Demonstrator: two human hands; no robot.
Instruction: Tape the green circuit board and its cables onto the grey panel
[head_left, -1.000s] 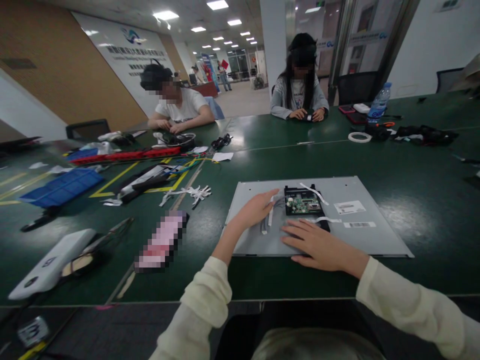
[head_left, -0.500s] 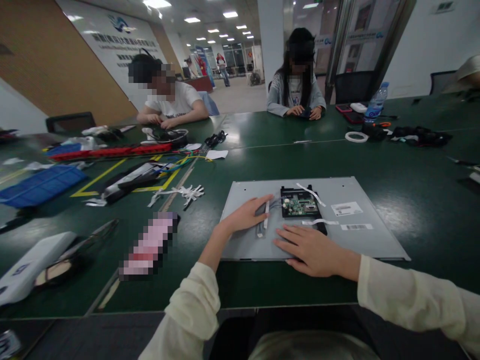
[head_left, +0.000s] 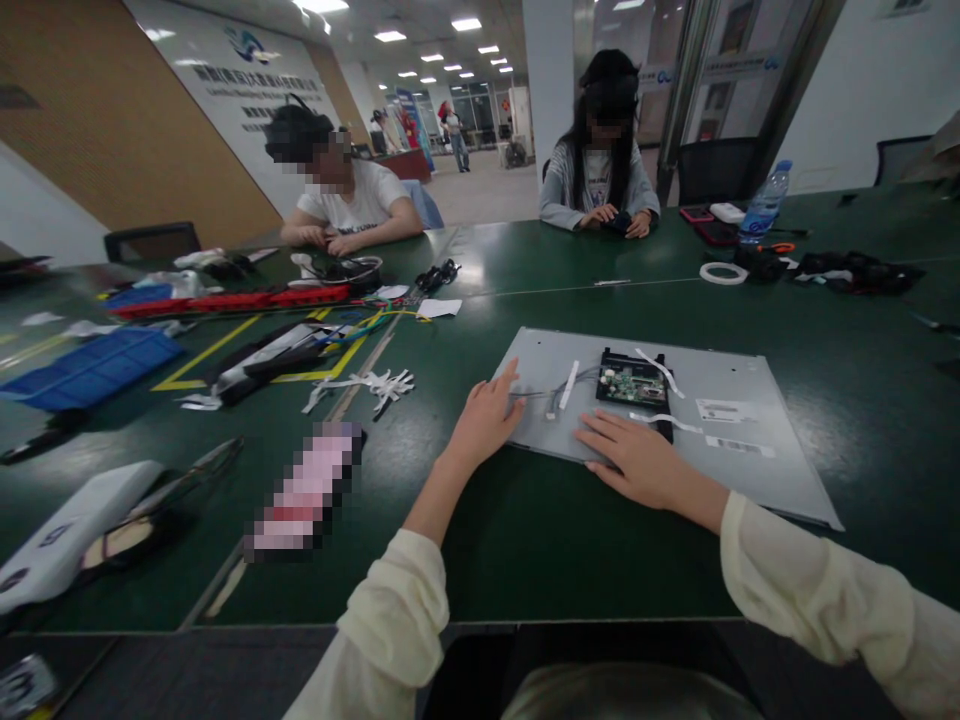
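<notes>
A grey metal panel lies flat on the green table, turned at a slant. On it sit a small green circuit board, thin grey wires and white tape strips. My left hand rests open on the panel's near left corner, fingers stretched toward the wires. My right hand lies flat and open on the panel's near edge, just in front of the circuit board. Neither hand holds anything.
Two people sit at the far side of the table, each handling small items. To the left lie white tape scraps, coloured cables, a blue tray, a red strip and a white casing. A tape roll and water bottle stand far right.
The panel has turned and shifted away to the right under my hands. My left hand slid from the wires to the panel's left corner; my right hand stayed flat on the near edge.
</notes>
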